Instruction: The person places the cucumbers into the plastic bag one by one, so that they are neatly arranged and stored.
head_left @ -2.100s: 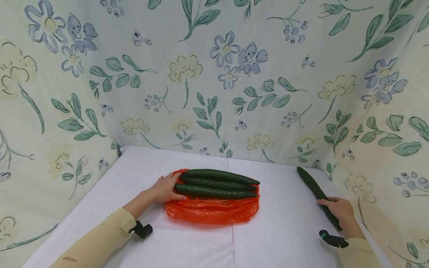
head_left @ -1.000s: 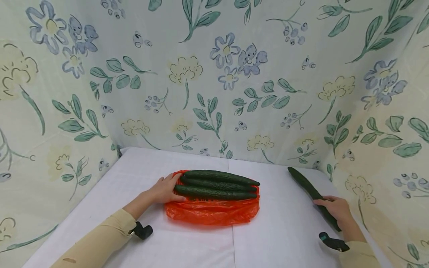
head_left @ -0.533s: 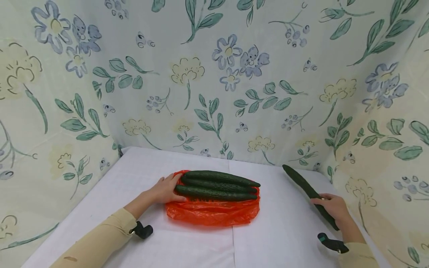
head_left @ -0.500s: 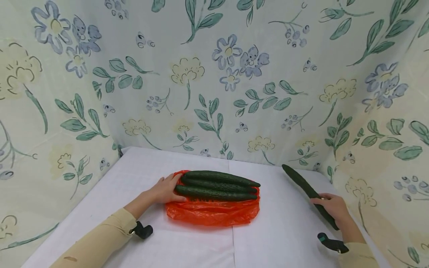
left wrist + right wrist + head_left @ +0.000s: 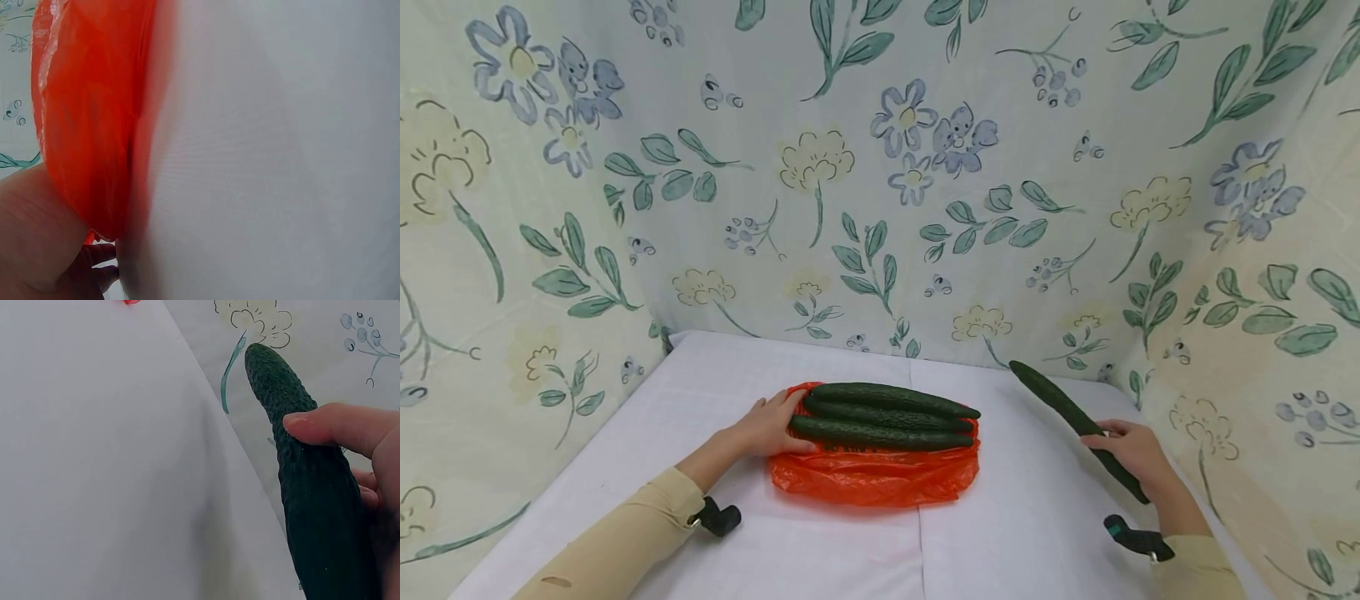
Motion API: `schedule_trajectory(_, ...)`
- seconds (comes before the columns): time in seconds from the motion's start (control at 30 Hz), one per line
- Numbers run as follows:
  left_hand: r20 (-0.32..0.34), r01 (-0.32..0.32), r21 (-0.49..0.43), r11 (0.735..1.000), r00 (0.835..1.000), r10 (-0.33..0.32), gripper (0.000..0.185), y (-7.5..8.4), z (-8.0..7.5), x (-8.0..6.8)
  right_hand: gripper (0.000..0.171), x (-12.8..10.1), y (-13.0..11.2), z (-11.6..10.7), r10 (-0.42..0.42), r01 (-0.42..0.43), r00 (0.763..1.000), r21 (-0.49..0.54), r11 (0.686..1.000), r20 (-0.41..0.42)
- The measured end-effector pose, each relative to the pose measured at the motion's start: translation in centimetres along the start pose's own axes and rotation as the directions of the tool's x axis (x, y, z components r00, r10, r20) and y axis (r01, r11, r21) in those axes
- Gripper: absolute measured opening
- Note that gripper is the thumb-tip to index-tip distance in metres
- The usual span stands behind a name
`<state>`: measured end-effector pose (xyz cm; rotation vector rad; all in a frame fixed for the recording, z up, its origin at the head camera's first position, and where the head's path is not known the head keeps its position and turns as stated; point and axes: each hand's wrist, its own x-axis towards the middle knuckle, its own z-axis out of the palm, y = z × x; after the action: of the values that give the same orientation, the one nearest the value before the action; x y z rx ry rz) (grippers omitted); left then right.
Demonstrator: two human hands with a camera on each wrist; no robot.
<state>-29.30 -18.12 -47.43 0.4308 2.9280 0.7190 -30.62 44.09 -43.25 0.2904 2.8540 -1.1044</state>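
Three dark green cucumbers (image 5: 887, 417) lie side by side on an orange-red plastic bag (image 5: 880, 479), in the middle of the head view. My left hand (image 5: 771, 423) grips the bag's left end, with its thumb in front beside the cucumber ends. In the left wrist view, the bag (image 5: 94, 112) hangs over the thumb side of that hand, and part of the fingers is hidden. Out on the right, my right hand (image 5: 1127, 450) holds a single cucumber (image 5: 1056, 400) around its middle, slanting with its far tip up and to the left. The right wrist view has the thumb (image 5: 312, 425) pressed along this bumpy cucumber (image 5: 319, 506).
A white cloth (image 5: 1000, 533) covers the table. Floral fabric (image 5: 820, 208) stands behind it and along both sides. Both wrists carry small black cameras, the left one (image 5: 718, 517) and the right one (image 5: 1138, 537).
My right hand has moved the single cucumber leftward and slightly up, toward the bag. My left hand, the bag and the three cucumbers have stayed in place.
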Motion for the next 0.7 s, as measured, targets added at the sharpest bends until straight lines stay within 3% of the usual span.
schedule_trajectory(0.5, 0.008, -0.006, 0.006, 1.0, 1.0, 0.006, 0.111, 0.0, 0.1, 0.1, 0.084, -0.6, -2.7, 0.6, -0.128, 0.128, 0.992, -0.038, 0.991, 0.008)
schedule_trajectory(0.7, 0.003, -0.005, -0.001, 1.0, 1.0, 0.005, 0.11, 0.0, 0.0, 0.1, 0.086, -0.9, -4.0, 1.0, -0.17, 0.171, 0.985, -0.027, 0.985, 0.026)
